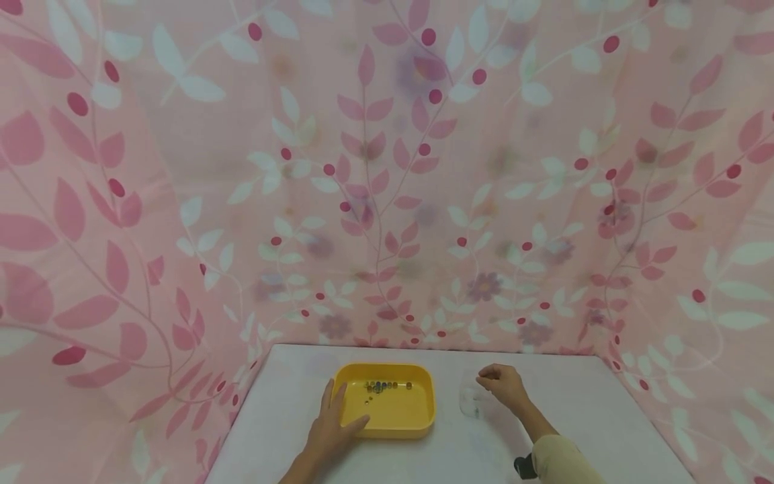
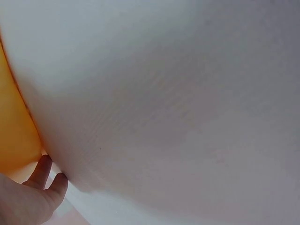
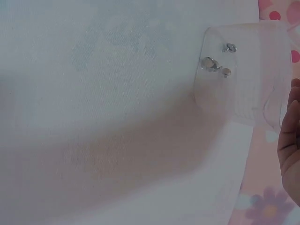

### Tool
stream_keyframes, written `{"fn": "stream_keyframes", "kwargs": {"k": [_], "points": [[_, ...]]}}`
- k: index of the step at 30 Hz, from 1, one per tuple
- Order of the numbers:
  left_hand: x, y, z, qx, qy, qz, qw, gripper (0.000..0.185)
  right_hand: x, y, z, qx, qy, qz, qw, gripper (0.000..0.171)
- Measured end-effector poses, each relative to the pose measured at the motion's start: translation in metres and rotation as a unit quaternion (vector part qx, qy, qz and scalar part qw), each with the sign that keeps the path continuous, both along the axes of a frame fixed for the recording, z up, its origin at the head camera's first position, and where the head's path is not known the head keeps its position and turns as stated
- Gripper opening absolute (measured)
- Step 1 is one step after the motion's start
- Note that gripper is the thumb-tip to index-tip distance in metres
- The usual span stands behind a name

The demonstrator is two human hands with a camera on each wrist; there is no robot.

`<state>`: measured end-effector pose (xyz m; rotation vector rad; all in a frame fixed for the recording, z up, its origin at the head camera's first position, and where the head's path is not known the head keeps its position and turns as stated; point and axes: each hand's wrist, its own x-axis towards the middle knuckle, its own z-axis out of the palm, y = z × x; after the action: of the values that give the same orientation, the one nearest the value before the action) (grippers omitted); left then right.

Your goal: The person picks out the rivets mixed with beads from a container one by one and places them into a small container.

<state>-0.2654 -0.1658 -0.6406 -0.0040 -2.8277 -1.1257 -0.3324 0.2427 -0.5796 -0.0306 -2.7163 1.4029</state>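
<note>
A pink curtain (image 1: 387, 168) printed with leaves and berries hangs behind and to both sides of the white counter (image 1: 580, 417). On the counter sits a yellow tray (image 1: 417, 413), shallow and rectangular with rounded corners. A small cluster of dark beads (image 1: 379, 386) lies along its far inner edge, with one or two strays just nearer the middle. To the right of the tray, close but apart from it, stands a clear plastic cup (image 1: 470, 401). The right wrist view shows three small metallic beads (image 3: 214, 63) lying at its bottom.

The left hand (image 1: 332, 427) rests on the tray's near left corner, fingers straight along the left wall and thumb laid over the front rim; its grip is wide and flat, steadying rather than clasping. The right hand (image 1: 503, 384) hovers over the cup's rim with fingers curled downward and fingertips drawn together. Whether that narrow grip pinches a bead cannot be told.
</note>
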Motion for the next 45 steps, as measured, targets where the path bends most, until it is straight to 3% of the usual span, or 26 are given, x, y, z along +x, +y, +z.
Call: {"fn": "stream_keyframes", "kwargs": {"k": [45], "points": [[-0.0011, -0.0005, -0.0027, -0.007, 0.004, -0.003, 1.0000, 0.094, -0.0006, -0.0013, -0.0079, 0.052, 0.031, 0.002, 0.998, 0.009]]}}
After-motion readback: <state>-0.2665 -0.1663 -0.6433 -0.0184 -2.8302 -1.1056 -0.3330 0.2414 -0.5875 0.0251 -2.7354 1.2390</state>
